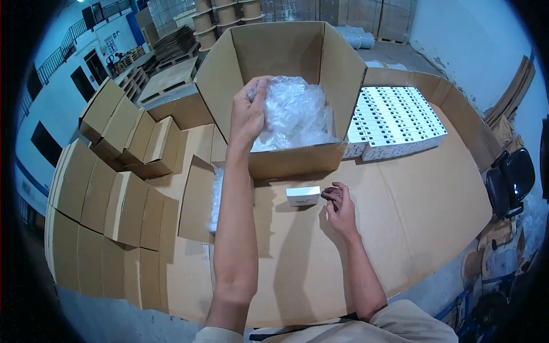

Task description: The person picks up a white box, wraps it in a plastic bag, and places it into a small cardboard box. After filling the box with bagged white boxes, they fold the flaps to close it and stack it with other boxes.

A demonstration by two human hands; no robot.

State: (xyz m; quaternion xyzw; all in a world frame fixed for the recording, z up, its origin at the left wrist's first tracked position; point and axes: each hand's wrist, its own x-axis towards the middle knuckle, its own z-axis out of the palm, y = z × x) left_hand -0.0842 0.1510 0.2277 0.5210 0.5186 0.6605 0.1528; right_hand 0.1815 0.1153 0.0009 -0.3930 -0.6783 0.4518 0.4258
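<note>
My left hand reaches over the front of a large open cardboard box, its fingers closed on clear bubble wrap that fills the box. Below on the table, my right hand is half curled with its fingers apart, holding nothing. Just left of its fingertips rests a small white box, with faint print on its front. Behind my left forearm stands a smaller open carton with bubble wrap inside, partly hidden by the arm.
Stacked brown cartons line the table's left side. Rows of white labelled boxes stand at the back right, inside a cardboard edge wall. A black chair is beyond the right edge. Cable spools and pallets lie further back.
</note>
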